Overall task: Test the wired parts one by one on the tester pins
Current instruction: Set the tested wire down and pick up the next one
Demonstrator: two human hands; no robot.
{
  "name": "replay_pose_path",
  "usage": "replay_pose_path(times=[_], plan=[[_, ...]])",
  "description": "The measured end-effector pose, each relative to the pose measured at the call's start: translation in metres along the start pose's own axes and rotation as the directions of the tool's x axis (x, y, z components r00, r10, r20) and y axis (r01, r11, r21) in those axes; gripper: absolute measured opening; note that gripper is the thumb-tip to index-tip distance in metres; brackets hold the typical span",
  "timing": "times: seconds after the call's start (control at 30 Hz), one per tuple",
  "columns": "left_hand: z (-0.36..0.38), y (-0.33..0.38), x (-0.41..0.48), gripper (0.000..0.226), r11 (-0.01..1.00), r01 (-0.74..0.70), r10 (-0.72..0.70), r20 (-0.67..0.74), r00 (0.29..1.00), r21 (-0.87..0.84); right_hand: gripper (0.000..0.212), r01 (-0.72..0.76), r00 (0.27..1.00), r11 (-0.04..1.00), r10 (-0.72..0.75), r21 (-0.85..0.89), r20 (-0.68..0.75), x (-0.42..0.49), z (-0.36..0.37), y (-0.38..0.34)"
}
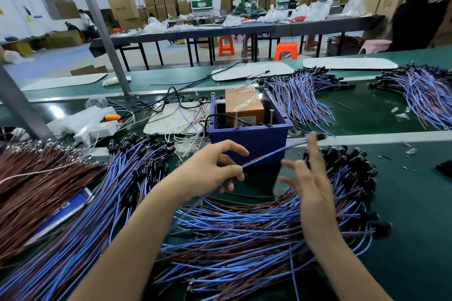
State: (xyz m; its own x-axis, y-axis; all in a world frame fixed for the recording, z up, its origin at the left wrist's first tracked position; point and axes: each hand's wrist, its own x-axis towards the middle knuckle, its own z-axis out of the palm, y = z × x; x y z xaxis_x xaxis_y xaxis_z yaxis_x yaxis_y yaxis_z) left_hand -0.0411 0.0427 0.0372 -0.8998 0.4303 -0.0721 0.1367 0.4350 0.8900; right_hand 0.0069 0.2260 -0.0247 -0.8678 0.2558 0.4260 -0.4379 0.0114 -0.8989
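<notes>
One wired part [269, 154] pinched in left hand [210, 171]; right hand [310, 188] raised, fingers spread.

The left hand [208, 173] pinches 1 blue wire [271, 154]. From the grip the wire rises rightward to its black end [321, 136], at the blurred fingertips of the spread right hand [313, 193]. Just behind the grip stands a blue box [249, 140] with 2 upright screws [236, 118]; below it lies a wire heap [244, 232].
</notes>
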Motion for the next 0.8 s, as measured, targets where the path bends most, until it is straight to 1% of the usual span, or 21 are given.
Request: replay_pose_path(times=[0.07,0.13,0.2,0.3,0.4,0.47,0.53,0.6,0.63,0.7,0.77,0.8], plan=[[-0.008,-0.002,-0.002,0.017,0.994,-0.01,0.004,0.055,0.998,0.104,0.055,0.025,0.972,0.997,-0.042,-0.077,-0.23,0.004,-0.004,-0.001],[-0.018,-0.003,-0.004,0.015,0.986,-0.007,-0.009,0.096,0.995,0.169,0.064,0.015,0.92,0.993,-0.059,-0.116,-0.389,0.007,-0.009,0.001],[-0.027,-0.003,-0.006,0.015,0.972,0.014,-0.041,0.109,0.993,0.235,0.074,-0.01,0.886,0.983,-0.075,-0.181,-0.457,0.01,-0.013,0.005],[-0.039,-0.003,-0.012,0.019,0.944,0.056,-0.113,0.16,0.981,0.326,0.09,-0.091,0.864,0.945,-0.082,-0.314,-0.496,0.014,-0.019,0.012],[-0.048,-0.003,-0.017,0.024,0.908,0.107,-0.19,0.171,0.967,0.405,0.099,-0.139,0.868,0.873,-0.12,-0.468,-0.481,0.014,-0.022,0.015],[-0.052,-0.003,-0.018,0.026,0.911,0.105,-0.175,0.141,0.975,0.4,0.099,-0.168,0.885,0.804,-0.131,-0.57,-0.446,0.015,-0.02,0.013],[-0.053,-0.001,-0.018,0.025,0.951,0.098,-0.131,0.093,0.987,0.293,0.094,-0.203,0.919,0.673,-0.119,-0.712,-0.375,0.013,-0.016,0.011],[-0.05,0.003,-0.019,0.02,0.989,0.076,-0.081,0.037,0.996,0.128,0.085,-0.219,0.953,0.521,-0.069,-0.825,-0.297,0.011,-0.013,0.013],[-0.048,0.005,-0.019,0.017,0.997,0.049,-0.049,0.002,0.999,0.053,0.08,-0.224,0.963,0.447,-0.038,-0.866,-0.268,0.009,-0.012,0.014],[-0.045,0.009,-0.019,0.012,0.999,-0.026,0.022,-0.085,0.996,-0.037,0.071,-0.205,0.976,0.305,-0.005,-0.93,-0.216,0.006,-0.01,0.016],[-0.042,0.013,-0.018,0.011,0.993,-0.086,0.071,-0.179,0.981,-0.079,0.064,-0.186,0.982,0.208,0.043,-0.96,-0.181,0.005,-0.009,0.016],[-0.041,0.014,-0.018,0.011,0.991,-0.103,0.082,-0.215,0.973,-0.089,0.062,-0.19,0.981,0.187,0.08,-0.964,-0.178,0.005,-0.008,0.016]])
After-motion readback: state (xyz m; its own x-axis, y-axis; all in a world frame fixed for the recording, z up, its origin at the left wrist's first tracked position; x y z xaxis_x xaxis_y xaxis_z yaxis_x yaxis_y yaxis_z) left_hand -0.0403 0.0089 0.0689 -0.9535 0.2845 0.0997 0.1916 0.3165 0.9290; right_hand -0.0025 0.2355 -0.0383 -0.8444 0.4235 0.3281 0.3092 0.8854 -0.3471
